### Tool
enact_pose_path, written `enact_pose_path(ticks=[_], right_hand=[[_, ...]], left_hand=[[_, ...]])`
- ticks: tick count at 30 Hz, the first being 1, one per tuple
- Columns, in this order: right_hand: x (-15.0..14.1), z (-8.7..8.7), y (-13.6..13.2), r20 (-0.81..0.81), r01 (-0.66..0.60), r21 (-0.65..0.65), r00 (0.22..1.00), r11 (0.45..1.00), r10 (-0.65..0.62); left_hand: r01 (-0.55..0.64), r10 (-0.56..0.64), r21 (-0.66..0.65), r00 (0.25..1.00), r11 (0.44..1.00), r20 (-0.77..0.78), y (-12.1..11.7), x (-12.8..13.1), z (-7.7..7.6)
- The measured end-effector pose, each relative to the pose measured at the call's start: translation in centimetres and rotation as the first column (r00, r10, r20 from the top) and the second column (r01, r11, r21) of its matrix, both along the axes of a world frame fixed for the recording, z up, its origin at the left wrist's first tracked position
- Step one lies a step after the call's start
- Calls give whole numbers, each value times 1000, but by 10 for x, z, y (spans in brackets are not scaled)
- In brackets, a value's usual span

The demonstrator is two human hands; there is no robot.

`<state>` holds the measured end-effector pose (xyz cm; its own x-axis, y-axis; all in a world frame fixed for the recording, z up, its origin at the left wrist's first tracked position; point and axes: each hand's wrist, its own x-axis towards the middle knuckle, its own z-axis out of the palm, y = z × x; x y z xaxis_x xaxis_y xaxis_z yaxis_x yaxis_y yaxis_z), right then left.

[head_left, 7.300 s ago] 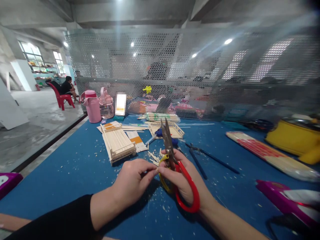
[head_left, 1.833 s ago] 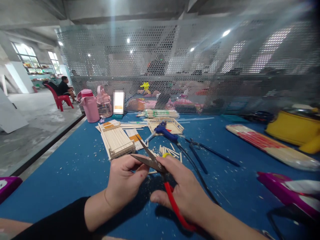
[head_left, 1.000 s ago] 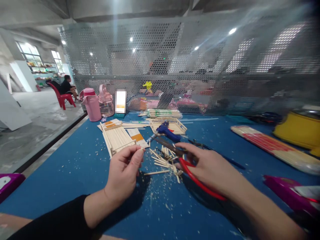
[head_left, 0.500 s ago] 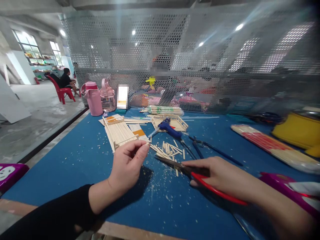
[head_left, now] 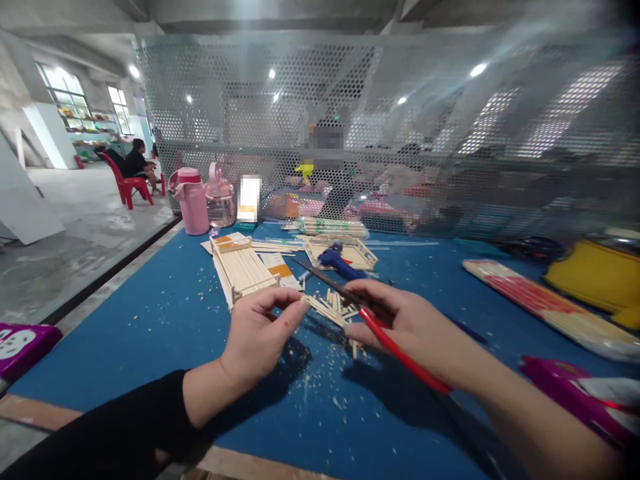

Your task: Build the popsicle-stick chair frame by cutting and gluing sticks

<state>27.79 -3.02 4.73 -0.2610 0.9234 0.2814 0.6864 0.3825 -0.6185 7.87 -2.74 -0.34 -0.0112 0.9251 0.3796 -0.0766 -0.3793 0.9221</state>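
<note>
My left hand [head_left: 263, 333] is closed in a pinch above the blue tabletop. Between thumb and forefinger is a tiny pale tip, probably the end of a wooden stick [head_left: 304, 299]; most of it is hidden. My right hand [head_left: 395, 323] grips red-handled scissors [head_left: 365, 312], their dark blades pointing up and left, beyond my left fingertips. Under the blades lies a heap of short cut wooden sticks [head_left: 327, 308]. Just past my left hand rests a flat panel of wooden sticks [head_left: 243, 267] with raised end rails. A blue glue gun [head_left: 340, 261] lies by a small stick-built tray [head_left: 367, 253].
A pink flask [head_left: 194, 208], a clear pink bottle [head_left: 220, 203] and a lit phone [head_left: 249, 199] stand at the back left. Bagged sticks [head_left: 540, 303] and a yellow object [head_left: 593, 270] lie right. Perforated metal screen [head_left: 240, 113] stands behind. Purple objects [head_left: 570, 387] sit at the sides.
My right hand has lifted the scissors and moved left, bringing the blades up close to my left fingertips. My left hand has shifted slightly right, still pinched. The view has tilted slightly.
</note>
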Motion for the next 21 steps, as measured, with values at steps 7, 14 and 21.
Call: enact_pose_path(ticks=[7, 14, 21], right_hand=[[-23, -38, -9, -47, -155, 97, 986, 983, 160], [-15, -45, -6, 113, -219, 390, 975, 894, 190], [-19, -44, -9, 113, -223, 408, 974, 885, 194]], left_hand=[[134, -136, -51, 990, 990, -47, 1, -1, 1], [141, -138, -46, 989, 989, 57, 1, 3, -1], [104, -104, 51, 995, 993, 4, 0, 2, -4]])
